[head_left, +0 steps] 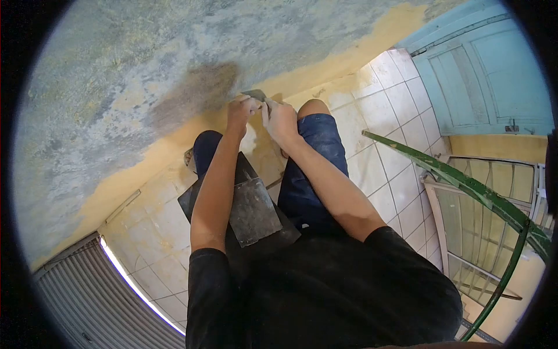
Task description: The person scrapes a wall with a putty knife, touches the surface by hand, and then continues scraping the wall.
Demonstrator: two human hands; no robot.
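Both of my hands are together close to the lower part of the wall (133, 110). My left hand (242, 111) is closed, its fingers at the near edge of a putty knife (254, 93) with a flat grey blade. My right hand (281, 122) is wrapped round the same tool from the other side; its handle is mostly hidden. A brown damp-looking patch (200, 93) marks the wall just left of the hands. Below my forearms, between my legs, a grey, smeared flat plate (254, 212) lies on a dark board.
White floor tiles (386, 157) with yellowish stains run along the wall. A green metal rail (465, 186) and a framed metal grille (494, 215) stand at the right. Behind them is a blue door (482, 75). A ribbed roller shutter (99, 296) is at lower left.
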